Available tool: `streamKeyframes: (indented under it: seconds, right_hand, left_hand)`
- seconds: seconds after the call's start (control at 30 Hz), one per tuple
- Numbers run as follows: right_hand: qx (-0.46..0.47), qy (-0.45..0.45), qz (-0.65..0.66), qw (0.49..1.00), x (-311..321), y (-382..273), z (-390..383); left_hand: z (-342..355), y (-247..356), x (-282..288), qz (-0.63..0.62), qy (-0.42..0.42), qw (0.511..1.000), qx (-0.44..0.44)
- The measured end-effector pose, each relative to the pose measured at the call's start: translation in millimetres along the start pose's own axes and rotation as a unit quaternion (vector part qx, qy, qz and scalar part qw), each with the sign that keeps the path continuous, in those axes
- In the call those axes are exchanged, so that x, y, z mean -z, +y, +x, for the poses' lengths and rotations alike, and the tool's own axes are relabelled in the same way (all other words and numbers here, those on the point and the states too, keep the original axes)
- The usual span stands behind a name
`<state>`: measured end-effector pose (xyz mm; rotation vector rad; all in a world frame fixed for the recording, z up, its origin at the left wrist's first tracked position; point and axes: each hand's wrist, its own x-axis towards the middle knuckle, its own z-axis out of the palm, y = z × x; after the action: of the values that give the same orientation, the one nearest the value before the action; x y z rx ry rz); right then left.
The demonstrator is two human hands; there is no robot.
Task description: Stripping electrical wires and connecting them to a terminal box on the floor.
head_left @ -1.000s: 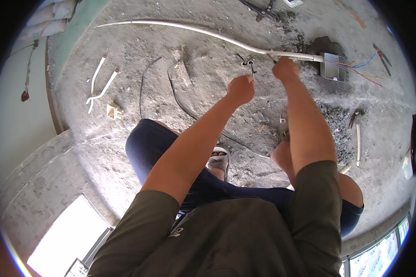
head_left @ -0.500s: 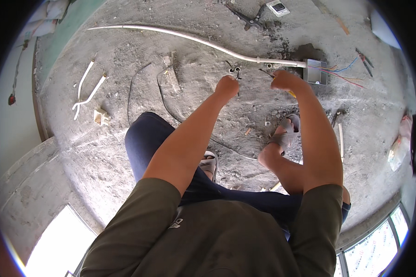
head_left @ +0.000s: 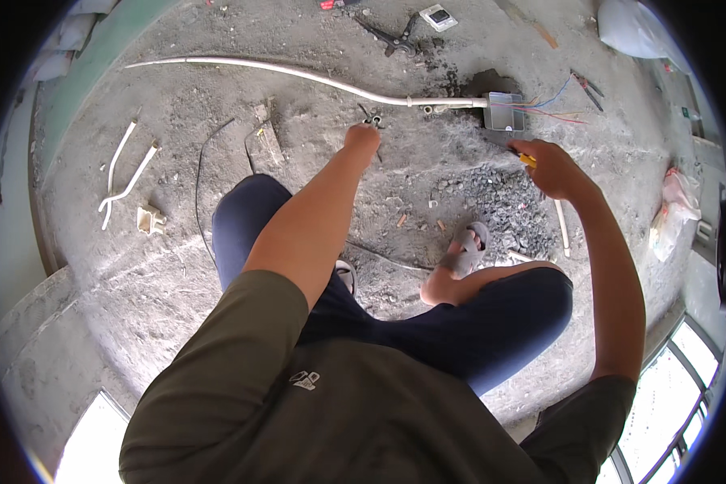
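Note:
My left hand [head_left: 363, 140] is closed low over the rough floor, beside a pair of small round pale rings [head_left: 372, 120]. Thin black strands, cable by their look, poke out above and below the fist; the fingers hide most of them. My right hand [head_left: 558, 169] is wrapped round a yellow-handled tool [head_left: 527, 160]. Its thin dark tip points at the grey junction box [head_left: 504, 119], just below that box; the exact kind of tool is unclear. Coloured wires [head_left: 540, 110] come out of the box, and a long white conduit [head_left: 298, 73] enters its left side.
Long-handled cutters [head_left: 391, 39] and a white square switch plate [head_left: 439, 18] lie at the back. Pliers [head_left: 592, 92] rest at the right. Dark rubble [head_left: 516, 206] spreads by my foot. White pipe pieces [head_left: 133, 173] and a black cable [head_left: 200, 177] are at left.
My right hand has swung right and toward me with the yellow-handled tool, away from the left hand. My left hand stays by the rings. The view has shifted to the right.

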<state>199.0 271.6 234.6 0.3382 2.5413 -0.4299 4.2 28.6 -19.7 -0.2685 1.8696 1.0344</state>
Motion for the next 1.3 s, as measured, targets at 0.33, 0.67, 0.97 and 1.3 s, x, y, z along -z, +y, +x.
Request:
streamKeyframes:
  seconds: [0.33,0.67,0.97,1.3]
  right_hand:
    - [0.115,0.005,-0.006,0.993,-36.2,53.1,84.1]
    - [0.013,-0.067,0.389,0.919,-119.9,126.5,96.4]
    - [-0.171,-0.203,0.77,0.581,-233.4,155.5,56.9]
    - [-0.155,-0.246,0.729,0.62,-179.6,130.1,70.1]
  left_hand:
    - [-29.2,-16.9,15.5,0.047,-0.036,0.994,-0.093]
    - [-55.4,-27.3,6.3,0.116,0.126,0.978,-0.116]
    - [-113.5,-75.2,-20.6,0.142,0.301,0.943,-0.025]
    - [-145.1,-118.9,-68.3,0.223,0.137,0.965,0.02]
